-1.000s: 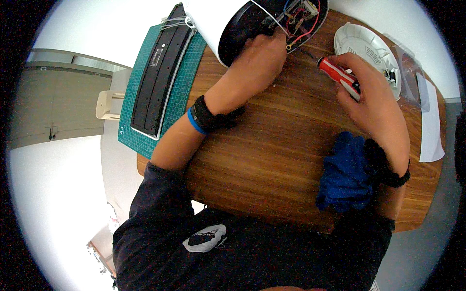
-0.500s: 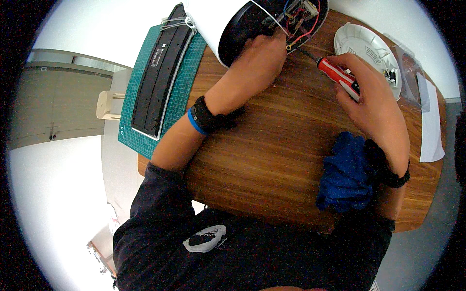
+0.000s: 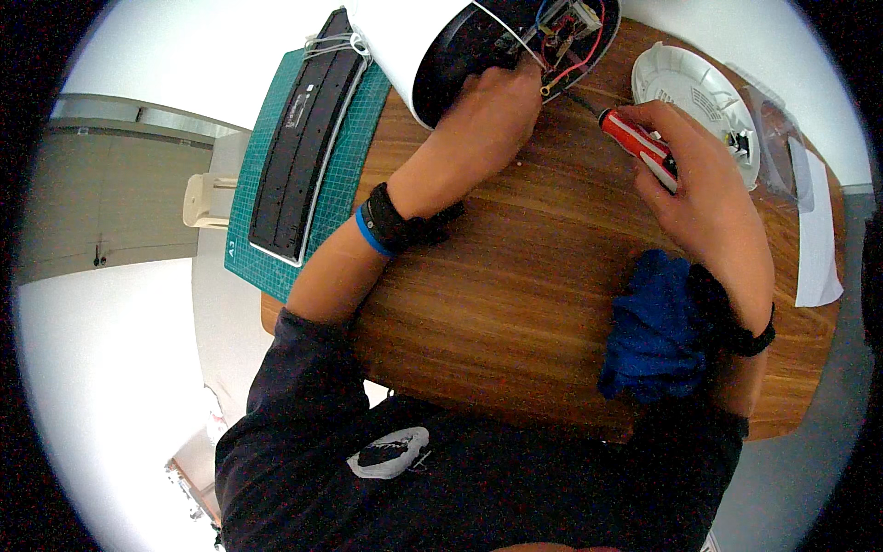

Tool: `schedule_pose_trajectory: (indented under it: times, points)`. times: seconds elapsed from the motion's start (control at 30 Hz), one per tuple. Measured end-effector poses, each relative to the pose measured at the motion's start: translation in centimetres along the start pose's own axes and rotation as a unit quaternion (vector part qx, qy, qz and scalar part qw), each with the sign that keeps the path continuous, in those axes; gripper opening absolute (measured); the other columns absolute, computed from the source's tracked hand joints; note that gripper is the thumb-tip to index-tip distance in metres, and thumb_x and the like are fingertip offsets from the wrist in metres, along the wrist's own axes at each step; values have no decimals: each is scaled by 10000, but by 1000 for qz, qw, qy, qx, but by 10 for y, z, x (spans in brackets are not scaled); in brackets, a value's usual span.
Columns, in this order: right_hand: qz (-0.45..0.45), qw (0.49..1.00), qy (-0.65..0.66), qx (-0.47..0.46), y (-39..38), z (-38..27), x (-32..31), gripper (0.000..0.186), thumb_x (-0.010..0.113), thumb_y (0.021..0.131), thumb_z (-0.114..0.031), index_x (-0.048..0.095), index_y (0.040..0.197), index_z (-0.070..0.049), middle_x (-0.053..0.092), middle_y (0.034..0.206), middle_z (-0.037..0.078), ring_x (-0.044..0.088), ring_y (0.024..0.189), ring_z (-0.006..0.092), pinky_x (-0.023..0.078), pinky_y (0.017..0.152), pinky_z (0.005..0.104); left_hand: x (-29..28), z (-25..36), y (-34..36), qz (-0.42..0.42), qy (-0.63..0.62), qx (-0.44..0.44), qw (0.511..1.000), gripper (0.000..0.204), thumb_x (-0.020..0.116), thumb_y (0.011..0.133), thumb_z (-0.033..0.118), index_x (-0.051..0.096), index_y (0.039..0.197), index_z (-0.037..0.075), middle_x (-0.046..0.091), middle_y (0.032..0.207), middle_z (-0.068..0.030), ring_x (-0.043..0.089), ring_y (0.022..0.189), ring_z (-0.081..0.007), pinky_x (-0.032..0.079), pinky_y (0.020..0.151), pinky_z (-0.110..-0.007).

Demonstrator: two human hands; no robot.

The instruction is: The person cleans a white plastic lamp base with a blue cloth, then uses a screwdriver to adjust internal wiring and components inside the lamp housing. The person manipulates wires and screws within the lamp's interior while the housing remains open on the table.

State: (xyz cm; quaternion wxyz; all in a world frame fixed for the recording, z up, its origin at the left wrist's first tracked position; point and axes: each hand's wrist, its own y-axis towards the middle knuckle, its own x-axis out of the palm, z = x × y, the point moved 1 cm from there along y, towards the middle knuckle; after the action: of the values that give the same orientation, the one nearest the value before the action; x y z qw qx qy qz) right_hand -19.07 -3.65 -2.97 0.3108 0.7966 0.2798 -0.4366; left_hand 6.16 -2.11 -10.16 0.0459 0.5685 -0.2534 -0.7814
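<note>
A white rounded appliance housing (image 3: pixel 386 46) lies tipped at the far middle of the table. Its dark opening faces right, with red and blue wires and a wiring section (image 3: pixel 570 32) showing inside. My left hand (image 3: pixel 492 106) reaches to the lower rim of this opening, fingers curled in and their tips hidden. In my right hand (image 3: pixel 708 175) is a screwdriver (image 3: pixel 635 138) with a red and white handle. Its dark shaft points up and left toward a ring terminal (image 3: pixel 545 90) at the wiring section's edge. Whether the tip touches a screw is too small to tell.
On the left a black keyboard-like panel (image 3: pixel 299 138) with a bundled cable rests on a green cutting mat (image 3: pixel 244 235). A white oval cover (image 3: pixel 676 64), clear plastic packaging (image 3: pixel 777 129) and white paper (image 3: pixel 814 239) lie at right. Blue cloth (image 3: pixel 648 331) sits beside my right wrist.
Very little differs. My right hand and the screwdriver have shifted slightly left and the handle looks a little turned. The left hand stays at the opening.
</note>
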Motion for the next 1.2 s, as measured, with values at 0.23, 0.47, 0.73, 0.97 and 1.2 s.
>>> schedule_pose_trajectory:
  times: [0.23, 0.47, 0.73, 0.97, 1.2]
  points:
    - [21, 1000, 0, -14, -1, -1, 2, 409, 693, 875, -69, 588, 1266, -9, 659, 1164, 249, 636, 1094, 490, 534, 963, 513, -1, 2, 1, -9, 2, -1, 1000, 232, 589, 901, -19, 578, 1124, -82, 692, 842, -323, 707, 802, -500, 590, 721, -578]
    - [20, 999, -7, -26, -2, 1, 3, 413, 703, 873, -74, 585, 1264, -6, 654, 1181, 249, 632, 1107, 493, 533, 966, 513, -6, 5, 0, -10, -1, -11, 1000, 227, 575, 911, -16, 572, 1129, -78, 696, 845, -317, 709, 807, -500, 593, 730, -577]
    - [17, 1000, 0, -10, -1, -3, 2, 393, 702, 871, -66, 585, 1242, -10, 648, 1173, 247, 628, 1098, 496, 534, 943, 520, -2, 2, -2, -9, -6, -14, 1000, 236, 590, 918, -4, 568, 1147, -59, 698, 867, -313, 704, 851, -501, 587, 763, -582]
    - [30, 999, -2, -23, 0, -4, 1, 420, 700, 863, -30, 591, 1269, -26, 656, 1188, 236, 634, 1107, 496, 546, 945, 517, 0, 0, -3, -6, -13, -12, 1000, 255, 600, 920, 5, 565, 1166, -55, 690, 864, -305, 700, 885, -496, 588, 782, -570]
    - [20, 999, 2, -35, -1, -2, 4, 429, 702, 914, -58, 587, 1325, -15, 669, 1258, 257, 654, 1136, 475, 552, 950, 491, 1, -1, -3, 0, 10, 5, 1000, 250, 575, 923, -1, 571, 1164, -70, 698, 869, -318, 710, 842, -498, 593, 748, -576]
